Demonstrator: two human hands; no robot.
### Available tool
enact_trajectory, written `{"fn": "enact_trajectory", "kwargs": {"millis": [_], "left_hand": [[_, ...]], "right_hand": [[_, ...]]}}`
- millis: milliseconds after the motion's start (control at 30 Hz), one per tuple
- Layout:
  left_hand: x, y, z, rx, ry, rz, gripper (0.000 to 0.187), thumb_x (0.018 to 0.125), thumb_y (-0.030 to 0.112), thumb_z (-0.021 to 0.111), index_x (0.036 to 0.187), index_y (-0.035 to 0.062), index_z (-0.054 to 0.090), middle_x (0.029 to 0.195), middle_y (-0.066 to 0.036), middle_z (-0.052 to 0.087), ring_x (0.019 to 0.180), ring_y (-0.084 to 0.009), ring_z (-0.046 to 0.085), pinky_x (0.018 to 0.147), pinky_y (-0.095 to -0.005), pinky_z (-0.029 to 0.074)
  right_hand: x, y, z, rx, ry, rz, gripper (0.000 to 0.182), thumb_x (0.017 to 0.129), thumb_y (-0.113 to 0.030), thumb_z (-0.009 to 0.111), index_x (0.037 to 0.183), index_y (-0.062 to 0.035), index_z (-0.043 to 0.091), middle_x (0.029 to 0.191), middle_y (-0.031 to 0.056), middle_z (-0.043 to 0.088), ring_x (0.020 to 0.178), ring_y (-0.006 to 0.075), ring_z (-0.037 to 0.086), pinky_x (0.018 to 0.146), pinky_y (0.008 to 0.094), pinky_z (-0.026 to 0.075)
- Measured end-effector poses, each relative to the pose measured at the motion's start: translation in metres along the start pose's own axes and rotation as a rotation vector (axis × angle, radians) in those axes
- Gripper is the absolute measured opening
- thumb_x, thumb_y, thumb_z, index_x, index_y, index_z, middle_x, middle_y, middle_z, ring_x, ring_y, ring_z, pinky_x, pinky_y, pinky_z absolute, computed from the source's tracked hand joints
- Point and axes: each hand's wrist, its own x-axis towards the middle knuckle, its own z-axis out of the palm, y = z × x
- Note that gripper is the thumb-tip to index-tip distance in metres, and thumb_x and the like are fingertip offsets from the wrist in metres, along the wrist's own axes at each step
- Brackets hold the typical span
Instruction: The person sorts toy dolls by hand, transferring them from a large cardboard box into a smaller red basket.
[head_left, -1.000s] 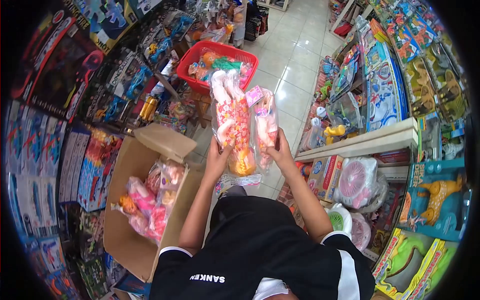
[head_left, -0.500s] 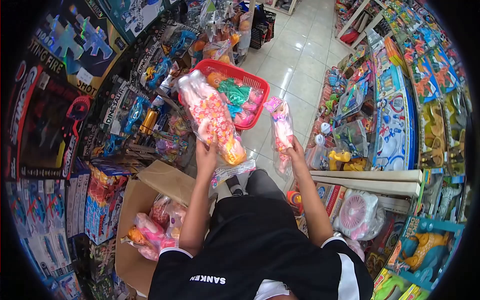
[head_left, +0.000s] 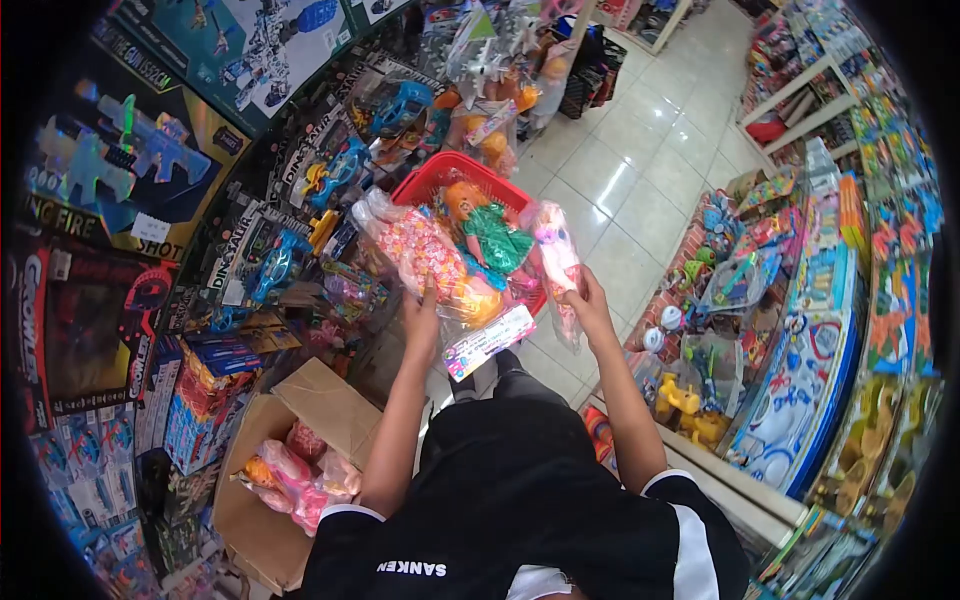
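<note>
My left hand (head_left: 422, 318) is closed on a large bagged doll (head_left: 418, 245) in a pink flowered outfit. Its orange-haired head points toward me, and a printed header card (head_left: 490, 342) hangs from the bag's near end. In my right hand (head_left: 590, 305) is a slimmer bagged doll (head_left: 556, 250) in pink, held upright beside the basket. Beyond both hands stands a red plastic basket (head_left: 490, 172). Inside it lies a doll in a green dress (head_left: 498, 240), with other wrapped toys partly hidden under the held dolls.
At lower left an open cardboard box (head_left: 255, 520) holds several bagged dolls (head_left: 295, 475). Boxed toy guns (head_left: 130, 150) and hanging toy packs line the left. A low shelf with a pale edge (head_left: 740, 490) runs along the right. Tiled floor (head_left: 600, 190) stretches ahead.
The view has turned, so the shelves and aisle appear shifted. The right-hand doll has come closer to the basket's right side. The large doll's header card now faces up more fully.
</note>
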Motion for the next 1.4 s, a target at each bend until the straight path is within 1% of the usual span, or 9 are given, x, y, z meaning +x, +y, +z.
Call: {"fn": "enact_trajectory", "kwargs": {"millis": [167,367,433,533,733,1067,1200,1333,1400], "left_hand": [[0.024,-0.029,0.025,0.217,0.099,0.024,0.057,0.097,0.033,0.058,0.140,0.0004,0.039,0.135,-0.019,0.052,0.123,-0.0262,0.051,0.104,-0.0368,0.038],[0.023,-0.017,0.040,0.293,0.076,-0.008,0.062,0.095,0.032,0.060,0.141,-0.0017,0.037,0.142,-0.022,0.043,0.130,-0.0331,0.044,0.108,-0.0395,0.034],[0.011,0.001,0.046,0.713,0.283,0.417,0.075,0.088,0.029,0.068,0.144,-0.0015,0.029,0.150,-0.025,0.031,0.137,-0.0422,0.033,0.108,-0.0471,0.034],[0.010,0.017,0.035,1.028,0.218,0.480,0.090,0.082,0.034,0.072,0.149,0.0021,0.022,0.156,-0.021,0.018,0.141,-0.0444,0.023,0.110,-0.0542,0.030],[0.023,-0.014,0.022,1.180,0.220,0.360,0.097,0.081,0.052,0.066,0.153,0.0070,0.018,0.160,-0.011,0.018,0.143,-0.0414,0.023,0.110,-0.0584,0.027],[0.003,-0.015,-0.033,1.202,0.124,0.406,0.074,0.091,0.044,0.060,0.152,0.0189,0.026,0.161,-0.010,0.015,0.144,-0.0414,0.020,0.111,-0.0606,0.023],[-0.045,-0.038,-0.051,1.007,0.064,0.394,0.063,0.092,0.034,0.060,0.147,0.0169,0.036,0.158,-0.011,0.020,0.142,-0.0414,0.023,0.111,-0.0597,0.025],[-0.080,-0.094,-0.068,0.943,-0.112,0.363,0.052,0.091,0.029,0.061,0.139,0.0143,0.048,0.155,-0.013,0.025,0.140,-0.0407,0.027,0.110,-0.0563,0.028],[-0.095,-0.114,-0.069,0.915,-0.272,0.260,0.043,0.090,0.027,0.062,0.130,0.0126,0.057,0.152,-0.013,0.031,0.137,-0.0385,0.033,0.108,-0.0525,0.033]], "right_hand": [[0.068,0.026,0.014,-0.263,-0.107,-0.106,0.076,0.066,-0.014,0.076,0.135,0.0000,0.047,0.121,0.0196,0.058,0.115,0.0293,0.056,0.099,0.0362,0.044],[0.095,0.009,0.065,-0.670,-0.248,-0.278,0.092,0.068,-0.028,0.077,0.146,-0.0026,0.033,0.136,0.0280,0.044,0.129,0.0430,0.043,0.107,0.0475,0.036],[0.107,0.011,0.071,-0.718,-0.329,-0.286,0.098,0.073,-0.030,0.075,0.151,-0.0031,0.022,0.144,0.0320,0.032,0.135,0.0458,0.035,0.109,0.0489,0.033],[0.121,0.029,0.081,-0.799,-0.337,-0.411,0.097,0.077,-0.029,0.073,0.152,-0.0024,0.018,0.148,0.0315,0.024,0.138,0.0473,0.029,0.110,0.0493,0.032],[0.125,0.051,0.094,-1.099,-0.294,-0.488,0.097,0.081,-0.033,0.071,0.153,-0.0050,0.013,0.151,0.0297,0.020,0.131,0.0491,0.034,0.106,0.0515,0.035],[0.126,0.049,0.086,-1.155,-0.239,-0.387,0.099,0.074,-0.037,0.076,0.152,-0.0138,0.021,0.151,0.0239,0.026,0.135,0.0460,0.030,0.110,0.0550,0.030],[0.075,0.035,0.089,-1.184,-0.042,-0.343,0.086,0.076,-0.044,0.071,0.146,-0.0082,0.036,0.144,0.0203,0.037,0.134,0.0405,0.034,0.110,0.0530,0.026],[0.009,0.042,0.073,-0.879,0.423,-0.577,0.041,0.085,-0.021,0.063,0.122,-0.0052,0.055,0.117,0.0147,0.053,0.113,0.0342,0.047,0.094,0.0507,0.036],[-0.027,0.063,0.064,-0.858,0.518,-0.467,0.033,0.085,-0.017,0.062,0.116,-0.0063,0.057,0.109,0.0122,0.055,0.108,0.0319,0.049,0.091,0.0502,0.037]]}}
